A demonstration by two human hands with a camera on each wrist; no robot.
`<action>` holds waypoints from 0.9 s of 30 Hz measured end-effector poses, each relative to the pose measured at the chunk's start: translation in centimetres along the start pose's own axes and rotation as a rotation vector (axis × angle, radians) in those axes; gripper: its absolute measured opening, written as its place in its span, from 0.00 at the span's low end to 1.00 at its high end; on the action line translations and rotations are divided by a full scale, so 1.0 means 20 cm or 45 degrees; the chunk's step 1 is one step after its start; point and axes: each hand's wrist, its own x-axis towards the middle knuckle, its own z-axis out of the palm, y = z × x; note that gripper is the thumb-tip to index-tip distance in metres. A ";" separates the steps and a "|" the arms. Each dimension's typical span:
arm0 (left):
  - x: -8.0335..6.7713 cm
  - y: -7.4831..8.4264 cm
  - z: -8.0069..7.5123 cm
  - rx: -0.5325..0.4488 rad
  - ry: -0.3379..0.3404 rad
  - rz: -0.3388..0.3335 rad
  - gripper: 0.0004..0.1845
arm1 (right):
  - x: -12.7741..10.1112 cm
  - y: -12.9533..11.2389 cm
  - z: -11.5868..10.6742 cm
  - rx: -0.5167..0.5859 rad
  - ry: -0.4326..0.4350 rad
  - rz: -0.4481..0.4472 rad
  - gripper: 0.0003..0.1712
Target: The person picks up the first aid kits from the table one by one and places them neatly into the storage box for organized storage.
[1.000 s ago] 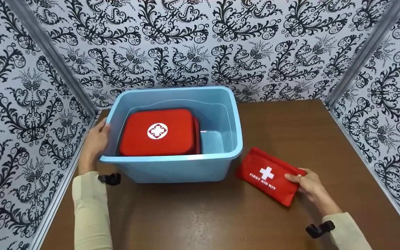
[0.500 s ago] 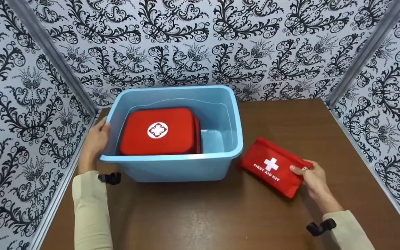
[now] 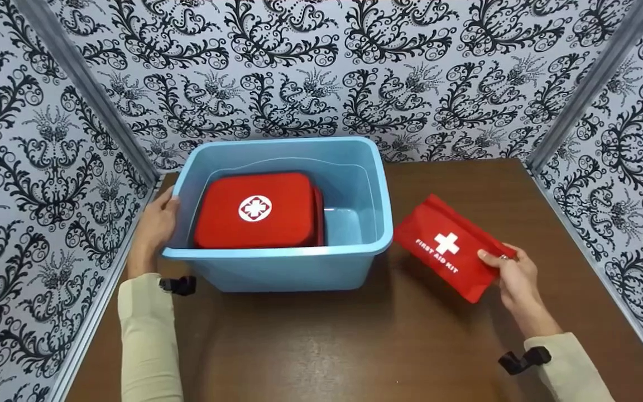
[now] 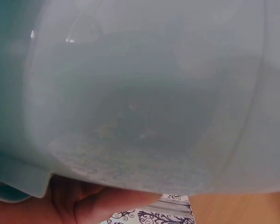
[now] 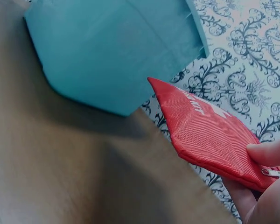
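R hand [image 3: 514, 279] pinches the red pouch [image 3: 449, 245] by its zipper end, thumb on top, fingers under; pouch is lifted off the table [image 3: 355, 346], tilted, free end pointing at the blue tub [image 3: 277, 254] and just right of the tub's right rim. L hand [image 3: 157, 226] grips the tub's left rim, thumb over the edge, fingers on the outside wall. Inside the tub, on the left, lies a red hard case [image 3: 254, 211]; bare floor shows right of it.

Risks, as I judge: grip is only at one end, so the pouch could sag or slip w/ a quick swing. Free corner is near the rim and could catch on it. Gap beside the case looks narrow, so the pouch may land half on the case.
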 end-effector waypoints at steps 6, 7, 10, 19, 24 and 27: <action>0.00 0.00 0.00 0.004 0.002 -0.002 0.31 | -0.02 -0.07 0.01 0.127 0.017 -0.034 0.28; 0.00 0.00 0.00 0.004 0.001 -0.006 0.30 | -0.02 -0.08 0.01 0.150 0.023 -0.034 0.28; 0.00 0.01 0.00 -0.001 -0.001 -0.019 0.30 | -0.03 -0.11 0.02 0.204 0.026 -0.034 0.29; 0.01 0.01 0.00 0.013 0.005 0.003 0.30 | -0.05 -0.20 0.05 0.417 0.061 -0.095 0.30; 0.01 0.00 0.00 0.035 0.021 0.007 0.30 | -0.06 -0.23 0.08 0.487 0.082 -0.113 0.30; 0.01 -0.01 0.00 0.041 0.031 0.005 0.30 | -0.07 -0.26 0.10 0.510 0.101 -0.139 0.30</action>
